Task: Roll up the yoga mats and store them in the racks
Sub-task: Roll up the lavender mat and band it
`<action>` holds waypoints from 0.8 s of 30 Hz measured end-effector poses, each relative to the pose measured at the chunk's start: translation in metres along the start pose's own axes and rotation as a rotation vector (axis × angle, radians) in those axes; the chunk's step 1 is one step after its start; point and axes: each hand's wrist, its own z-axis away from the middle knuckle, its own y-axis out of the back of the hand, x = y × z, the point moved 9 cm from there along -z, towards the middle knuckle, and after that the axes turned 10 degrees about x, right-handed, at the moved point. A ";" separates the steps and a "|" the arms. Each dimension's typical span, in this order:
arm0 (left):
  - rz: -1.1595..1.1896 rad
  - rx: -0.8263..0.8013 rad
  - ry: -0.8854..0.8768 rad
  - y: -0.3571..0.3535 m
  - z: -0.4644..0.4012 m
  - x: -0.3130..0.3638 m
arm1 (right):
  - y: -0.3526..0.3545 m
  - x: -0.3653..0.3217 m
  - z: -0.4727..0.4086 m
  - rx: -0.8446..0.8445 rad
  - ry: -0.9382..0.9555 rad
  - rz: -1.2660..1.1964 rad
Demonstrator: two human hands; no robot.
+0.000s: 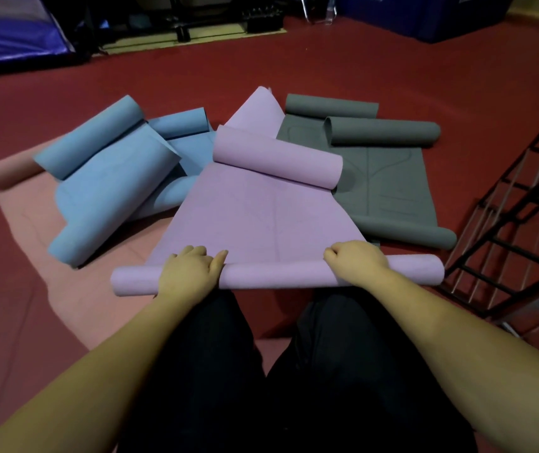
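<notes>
I see my left hand (189, 273) and right hand (356, 259) both curled over the rolled near end of the lilac yoga mat (261, 204), at 6 o'clock on the red floor (392, 70). Blue mat (108, 178) lies at 10, grey mat (389, 181) at 2, black rack (516, 223) at 3.

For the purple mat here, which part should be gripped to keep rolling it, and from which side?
Probably the rolled near end of the purple mat, taken from above on the person's side. That roll lies crosswise, with the flat sheet running away from it. The left hand and right hand already sit spread along it, fingers curled over the top, which should keep the roll even.
</notes>
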 end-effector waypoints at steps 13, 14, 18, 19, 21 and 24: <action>0.024 -0.262 0.027 0.013 -0.007 0.002 | 0.003 0.009 0.011 -0.360 0.020 -0.045; 0.034 -0.283 0.026 0.010 -0.005 0.003 | -0.001 0.010 0.013 -0.383 0.019 -0.046; 0.111 -0.364 0.036 0.004 -0.007 0.006 | -0.010 0.010 0.014 -0.369 0.007 -0.089; 0.115 -0.390 0.040 0.002 -0.009 0.007 | -0.011 0.011 0.012 -0.329 0.002 -0.108; 0.111 -0.429 0.052 -0.004 -0.013 0.006 | -0.007 0.014 0.010 -0.194 -0.003 -0.133; 0.098 -0.455 0.075 -0.012 -0.018 0.005 | 0.008 0.012 0.015 0.025 0.030 -0.100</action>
